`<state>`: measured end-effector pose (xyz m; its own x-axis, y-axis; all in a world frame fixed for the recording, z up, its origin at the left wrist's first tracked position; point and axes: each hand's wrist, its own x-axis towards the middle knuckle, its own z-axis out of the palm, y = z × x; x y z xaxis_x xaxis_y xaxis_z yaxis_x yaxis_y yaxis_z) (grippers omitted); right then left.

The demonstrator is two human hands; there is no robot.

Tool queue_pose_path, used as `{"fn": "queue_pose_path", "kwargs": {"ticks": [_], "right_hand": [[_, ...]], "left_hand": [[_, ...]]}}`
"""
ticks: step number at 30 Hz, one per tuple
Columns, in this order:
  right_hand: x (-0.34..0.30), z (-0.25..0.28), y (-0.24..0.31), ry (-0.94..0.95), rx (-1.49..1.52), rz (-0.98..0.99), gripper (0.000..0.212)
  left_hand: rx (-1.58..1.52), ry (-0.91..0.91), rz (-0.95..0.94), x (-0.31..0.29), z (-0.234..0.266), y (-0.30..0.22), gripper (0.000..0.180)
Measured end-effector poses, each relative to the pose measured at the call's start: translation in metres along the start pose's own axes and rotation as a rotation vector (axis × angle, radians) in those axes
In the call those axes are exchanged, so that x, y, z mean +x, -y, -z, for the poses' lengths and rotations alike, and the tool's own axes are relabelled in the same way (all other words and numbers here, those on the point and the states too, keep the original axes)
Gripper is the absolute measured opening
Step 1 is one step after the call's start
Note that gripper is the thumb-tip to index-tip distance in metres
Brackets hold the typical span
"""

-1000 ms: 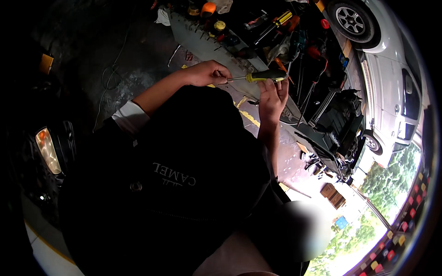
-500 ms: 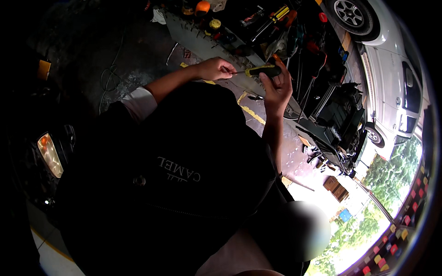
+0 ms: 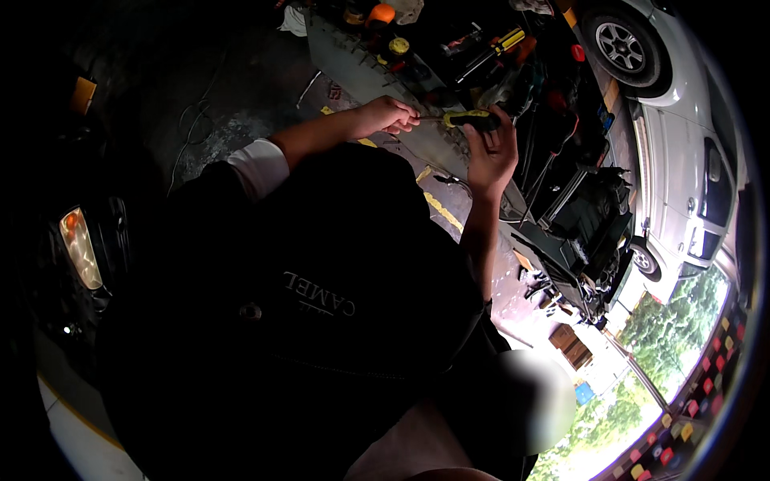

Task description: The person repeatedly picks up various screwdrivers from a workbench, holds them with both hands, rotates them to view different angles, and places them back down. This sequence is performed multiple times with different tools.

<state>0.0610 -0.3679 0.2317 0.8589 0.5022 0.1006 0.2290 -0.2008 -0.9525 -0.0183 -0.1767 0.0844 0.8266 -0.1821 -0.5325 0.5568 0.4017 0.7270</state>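
Observation:
A screwdriver (image 3: pixel 459 119) with a yellow and black handle is held level between my two hands, above the near edge of a cluttered workbench. My left hand (image 3: pixel 383 117) closes its fingertips around the far end of the thin shaft; the tip is hidden. At the other end, my right hand (image 3: pixel 491 162) holds the handle between thumb and fingers. Beyond them on the bench lies a second screwdriver (image 3: pixel 508 42) with a yellow handle, among dark tools that are hard to make out.
The metal bench edge (image 3: pixel 341 60) runs slantwise in front of me, with an orange round object (image 3: pixel 381 14) and a yellow cap-like piece (image 3: pixel 399 46) on it. A silver car (image 3: pixel 670 160) stands to the right. A cable (image 3: pixel 188 132) lies on the floor at left.
The view has shifted slightly, so the bench and car appear a little farther right and lower. My right fingers have changed position on the handle; both hands still hold the screwdriver.

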Motion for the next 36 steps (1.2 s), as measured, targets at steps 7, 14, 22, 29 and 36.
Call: {"fn": "queue_pose_path", "kwargs": {"ticks": [7,14,22,29,36], "right_hand": [[0.002,-0.007,0.001,0.017,-0.079,0.003,0.051],[-0.003,-0.016,0.020,0.001,-0.286,0.005,0.049],[-0.002,-0.020,-0.009,-0.058,-0.292,0.104,0.050],[-0.004,-0.027,0.003,-0.090,-0.501,0.140,0.050],[-0.007,-0.032,-0.001,-0.101,-0.623,0.097,0.051]], "left_hand": [[-0.131,0.034,0.035,0.001,0.001,0.005,0.052],[-0.247,0.033,0.043,0.015,0.001,0.018,0.048],[-0.259,-0.001,0.061,0.012,-0.010,0.007,0.039],[-0.222,0.020,0.033,0.015,-0.010,0.012,0.038],[-0.224,0.002,0.070,0.020,-0.009,0.013,0.038]]}}
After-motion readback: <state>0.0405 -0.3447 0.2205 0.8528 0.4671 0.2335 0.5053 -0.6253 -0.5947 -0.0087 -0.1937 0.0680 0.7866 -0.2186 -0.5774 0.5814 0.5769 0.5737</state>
